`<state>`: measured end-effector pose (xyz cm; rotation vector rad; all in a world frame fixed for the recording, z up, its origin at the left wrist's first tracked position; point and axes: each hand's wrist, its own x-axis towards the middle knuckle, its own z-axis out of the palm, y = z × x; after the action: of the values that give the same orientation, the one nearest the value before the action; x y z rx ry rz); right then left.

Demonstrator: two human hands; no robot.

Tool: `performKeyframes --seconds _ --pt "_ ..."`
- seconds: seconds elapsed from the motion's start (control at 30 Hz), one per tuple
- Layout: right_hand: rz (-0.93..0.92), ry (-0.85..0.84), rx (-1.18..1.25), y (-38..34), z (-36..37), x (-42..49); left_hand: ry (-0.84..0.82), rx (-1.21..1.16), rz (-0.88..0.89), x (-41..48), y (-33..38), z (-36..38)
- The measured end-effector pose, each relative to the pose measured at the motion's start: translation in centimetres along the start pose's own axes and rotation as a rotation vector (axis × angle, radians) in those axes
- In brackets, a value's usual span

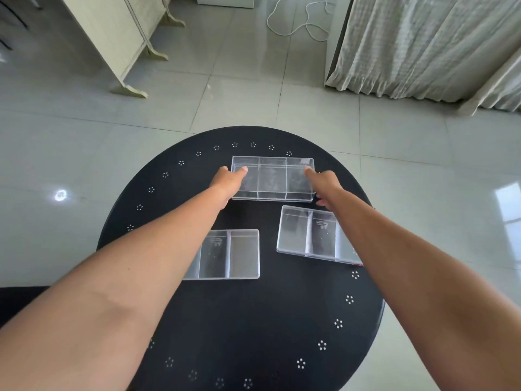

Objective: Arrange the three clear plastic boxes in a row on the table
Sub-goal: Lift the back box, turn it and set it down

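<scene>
far box held at both ends, two more waiting

head view: a round black table (253,320) carries three clear plastic boxes. the far box (272,178) lies crosswise near the table's far edge, split into three compartments by thin dividers. the left hand (227,182) is at its left end, thumb over the top rim and the other fingers down the outside wall; the right hand (324,186) mirrors it at the right end, a finger reaching in over the rim. both hands look closed on the box's short ends, though whether it is lifted or resting on the table cannot be told. the near-left box (228,253) sits closer to the person, partly hidden under the left forearm. the near-right box (313,234) lies just beside the far box's right corner, turned slightly askew, partly covered by the right forearm. the three do not form a row yet.

judging by the look, these boxes are light, rigid and smooth-walled, so likely slippery and prone to skate on the table if nudged. pinching over the rim at opposite ends seems the safest hold; squeezing the long thin walls could flex or crack them.
</scene>
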<state>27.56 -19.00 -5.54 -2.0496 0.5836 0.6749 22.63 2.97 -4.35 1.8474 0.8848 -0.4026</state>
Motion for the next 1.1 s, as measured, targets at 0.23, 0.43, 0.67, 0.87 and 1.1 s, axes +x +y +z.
performKeyframes --seconds 0.23,0.43,0.67,0.87,1.1 --pt "0.090 0.068 0.034 -0.1 1.8 1.6 -0.051 -0.151 -0.079 1.0 0.8 0.6" --pt "0.034 0.055 0.168 -1.0 0.5 0.6 -0.082 -0.214 -0.128 0.9 1.1 -0.5" --pt "-0.100 0.013 0.320 -1.3 -1.5 0.0 -0.264 -0.356 -0.077 0.3 2.7 -2.3" --pt "-0.134 -0.103 0.626 -1.3 -2.6 0.5 -0.196 -0.297 0.210 0.1 3.5 -2.0" --pt "0.029 -0.008 0.853 -2.1 -2.7 1.0 0.017 -0.066 0.553 0.4 2.4 -0.5"
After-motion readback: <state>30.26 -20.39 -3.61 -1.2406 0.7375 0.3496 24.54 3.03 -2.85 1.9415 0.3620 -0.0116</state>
